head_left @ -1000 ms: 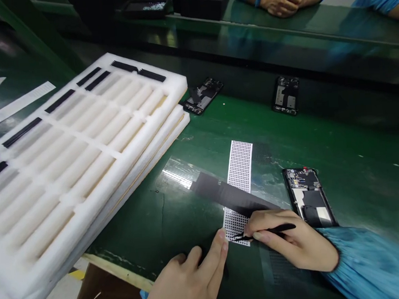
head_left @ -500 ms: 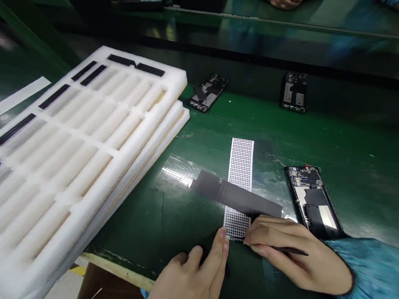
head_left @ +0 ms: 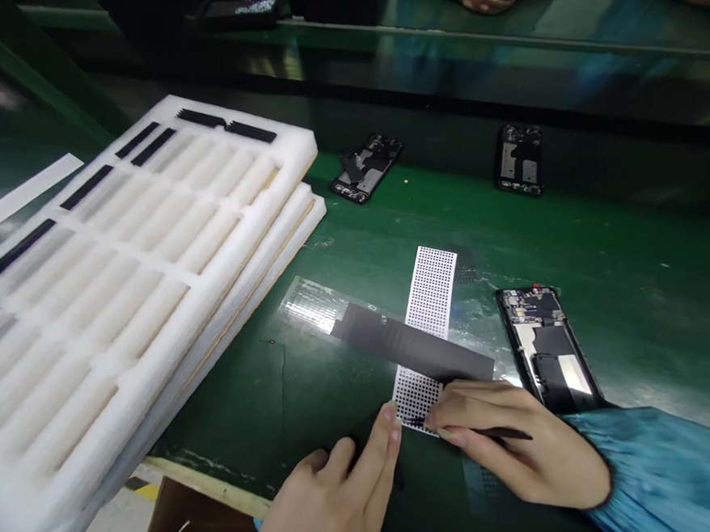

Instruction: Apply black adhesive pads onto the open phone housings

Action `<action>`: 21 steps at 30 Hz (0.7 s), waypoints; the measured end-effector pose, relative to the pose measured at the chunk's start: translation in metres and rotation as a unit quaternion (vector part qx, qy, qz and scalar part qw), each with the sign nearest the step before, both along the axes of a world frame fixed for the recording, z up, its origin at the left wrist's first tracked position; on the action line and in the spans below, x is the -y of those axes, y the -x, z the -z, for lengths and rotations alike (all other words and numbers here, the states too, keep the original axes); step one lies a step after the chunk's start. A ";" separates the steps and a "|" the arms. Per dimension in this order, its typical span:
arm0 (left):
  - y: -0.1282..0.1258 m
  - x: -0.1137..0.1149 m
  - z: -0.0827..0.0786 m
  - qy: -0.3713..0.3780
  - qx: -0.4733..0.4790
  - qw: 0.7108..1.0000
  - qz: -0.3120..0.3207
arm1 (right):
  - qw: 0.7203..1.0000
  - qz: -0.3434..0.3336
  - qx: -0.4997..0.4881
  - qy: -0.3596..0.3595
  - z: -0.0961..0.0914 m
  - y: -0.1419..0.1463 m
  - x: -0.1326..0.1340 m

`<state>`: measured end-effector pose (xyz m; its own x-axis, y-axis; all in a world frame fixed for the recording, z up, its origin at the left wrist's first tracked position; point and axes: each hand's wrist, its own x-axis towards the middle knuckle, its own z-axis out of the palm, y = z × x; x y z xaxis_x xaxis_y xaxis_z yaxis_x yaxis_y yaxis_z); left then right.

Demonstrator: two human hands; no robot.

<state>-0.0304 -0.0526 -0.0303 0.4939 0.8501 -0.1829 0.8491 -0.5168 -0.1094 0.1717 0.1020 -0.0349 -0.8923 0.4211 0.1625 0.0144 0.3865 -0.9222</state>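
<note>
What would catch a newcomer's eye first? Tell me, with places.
Probably the stacked white foam trays, filling the left side. Then, low in the picture, the left hand at the near end of a dotted white strip, and the right hand holding a thin black tool there. An opened phone lies to the strip's right.
</note>
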 end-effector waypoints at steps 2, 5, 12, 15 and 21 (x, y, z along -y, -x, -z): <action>0.000 0.000 -0.002 0.002 -0.015 1.000 -0.002 | 1.000 0.014 0.001 -0.011 0.000 0.000 0.005; -0.001 0.000 -0.004 -0.004 -0.017 1.000 0.000 | 0.999 0.036 0.003 -0.038 -0.001 0.000 0.011; -0.001 0.000 -0.002 -0.001 -0.003 1.000 0.006 | 0.997 0.056 -0.002 -0.046 -0.001 0.000 0.016; 0.001 -0.001 0.000 -0.008 0.014 1.000 0.021 | 0.998 0.048 0.003 -0.036 -0.001 -0.001 0.014; 0.001 -0.002 -0.002 0.008 0.020 1.000 0.014 | 1.000 0.012 0.010 0.004 0.001 -0.004 0.005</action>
<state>-0.0319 -0.0507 -0.0285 0.5251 0.8328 -0.1751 0.8376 -0.5422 -0.0667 0.1758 0.0970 -0.0359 -0.8849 0.4437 0.1419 0.0412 0.3780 -0.9249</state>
